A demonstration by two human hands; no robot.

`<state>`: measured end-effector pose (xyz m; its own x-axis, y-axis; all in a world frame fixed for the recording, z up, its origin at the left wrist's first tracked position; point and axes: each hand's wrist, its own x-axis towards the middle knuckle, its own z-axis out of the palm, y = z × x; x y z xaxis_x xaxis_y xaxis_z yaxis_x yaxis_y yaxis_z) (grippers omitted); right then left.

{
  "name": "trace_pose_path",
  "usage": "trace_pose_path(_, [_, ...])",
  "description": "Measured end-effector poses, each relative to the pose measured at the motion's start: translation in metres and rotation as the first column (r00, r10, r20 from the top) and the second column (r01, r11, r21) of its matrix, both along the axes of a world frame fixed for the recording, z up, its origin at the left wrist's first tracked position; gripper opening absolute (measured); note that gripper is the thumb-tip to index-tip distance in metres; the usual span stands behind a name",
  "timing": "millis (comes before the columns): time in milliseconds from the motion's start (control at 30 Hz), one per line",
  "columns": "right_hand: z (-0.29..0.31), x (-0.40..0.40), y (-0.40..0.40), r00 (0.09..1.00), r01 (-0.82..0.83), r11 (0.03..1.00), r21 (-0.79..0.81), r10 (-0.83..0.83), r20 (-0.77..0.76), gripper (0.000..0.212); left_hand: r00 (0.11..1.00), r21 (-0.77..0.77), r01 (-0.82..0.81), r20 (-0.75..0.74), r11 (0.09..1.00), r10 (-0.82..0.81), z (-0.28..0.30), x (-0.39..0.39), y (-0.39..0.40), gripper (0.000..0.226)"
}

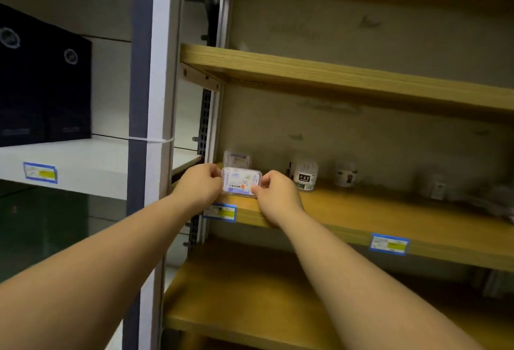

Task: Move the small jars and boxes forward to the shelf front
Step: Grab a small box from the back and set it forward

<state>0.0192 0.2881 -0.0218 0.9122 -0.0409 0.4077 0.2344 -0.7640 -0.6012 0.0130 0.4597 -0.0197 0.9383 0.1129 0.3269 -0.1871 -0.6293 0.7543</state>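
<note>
A small clear plastic box [241, 182] with a white and blue label stands near the front left of the wooden shelf [361, 219]. My left hand [200, 186] pinches its left end and my right hand [275, 193] pinches its right end. A second clear box [236, 158] stands just behind it, near the back wall. Further right along the back sit a white jar [305, 175] with a dark label, a small white cup-like jar [346, 173] and a small pale box [437, 187], blurred.
Another wooden shelf [333, 77] hangs above and one [236, 294] lies below. A grey-white upright post [150, 127] bounds the left side. Beyond it, a white shelf [83, 166] carries dark boxes [41, 85]. Blue price tags [388, 243] line the shelf fronts.
</note>
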Motion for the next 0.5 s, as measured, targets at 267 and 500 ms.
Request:
trace_pose_path(267, [0.000,0.003,-0.005,0.998,-0.056,0.998,-0.012,0.056,0.005,0.016,1.000,-0.004,-0.019,0.017,1.000,0.020,0.001,-0.006,-0.007,0.012])
trace_pose_path(500, [0.007,0.015,-0.010,0.978,-0.168,0.978,0.120,0.181,-0.106,0.019,0.996,-0.130,-0.079,-0.056,0.988,0.072,0.012,0.013,-0.013,0.020])
